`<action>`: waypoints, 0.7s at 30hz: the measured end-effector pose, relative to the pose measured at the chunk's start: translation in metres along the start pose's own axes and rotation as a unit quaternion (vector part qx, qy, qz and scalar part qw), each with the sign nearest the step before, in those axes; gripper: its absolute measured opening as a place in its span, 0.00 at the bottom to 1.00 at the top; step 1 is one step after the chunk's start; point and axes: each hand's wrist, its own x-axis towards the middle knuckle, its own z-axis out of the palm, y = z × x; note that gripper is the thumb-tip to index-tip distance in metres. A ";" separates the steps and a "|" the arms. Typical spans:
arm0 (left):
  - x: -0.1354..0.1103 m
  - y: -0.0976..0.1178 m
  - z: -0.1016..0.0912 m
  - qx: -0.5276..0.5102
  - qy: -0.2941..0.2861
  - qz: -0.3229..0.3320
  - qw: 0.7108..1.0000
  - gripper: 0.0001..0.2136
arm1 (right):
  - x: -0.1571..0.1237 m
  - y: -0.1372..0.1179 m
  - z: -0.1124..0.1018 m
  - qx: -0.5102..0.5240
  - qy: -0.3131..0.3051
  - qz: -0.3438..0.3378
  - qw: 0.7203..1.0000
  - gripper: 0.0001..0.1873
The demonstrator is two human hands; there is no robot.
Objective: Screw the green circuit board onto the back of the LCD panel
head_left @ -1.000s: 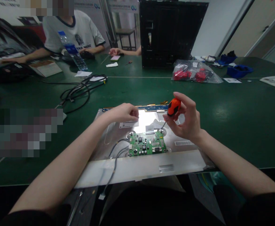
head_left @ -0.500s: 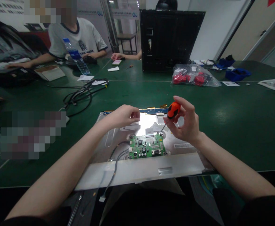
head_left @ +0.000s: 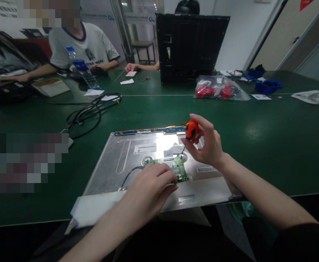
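Note:
My right hand (head_left: pixel 205 140) grips a screwdriver (head_left: pixel 191 130) with a short orange and black handle. Its thin shaft slants down to the upper right corner of a green circuit board (head_left: pixel 180 167), where a screw point is. My left hand (head_left: pixel 158 180) lies over the lower left of the board, thumb and fingers closed about the connector on its front edge. Much of the board is hidden under that hand. The board sits on the metal back of a display panel (head_left: pixel 107 160), which lies flat and reaches over the table's front edge.
Black cables (head_left: pixel 87 112) lie coiled at the left. A plastic bag with red parts (head_left: pixel 220 89) and a black monitor housing (head_left: pixel 192 47) stand beyond the panel. A water bottle (head_left: pixel 84 69) is near a seated person (head_left: pixel 85 43). Blue items (head_left: pixel 268 86) rest at the far right.
My left hand has come down from above the panel's upper part onto the circuit board's front edge. My right hand still holds the screwdriver at the same corner.

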 end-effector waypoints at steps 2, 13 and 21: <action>0.002 0.004 0.014 0.029 0.041 0.011 0.999 0.06 | -0.001 0.001 0.001 -0.004 -0.002 0.003 1.000 0.34; 0.017 0.011 0.051 0.076 0.074 -0.041 0.993 0.06 | -0.002 0.002 0.001 -0.013 -0.002 0.010 1.000 0.32; 0.008 0.014 0.051 0.082 0.094 -0.027 0.992 0.07 | -0.002 0.000 0.000 -0.026 -0.014 0.018 0.999 0.33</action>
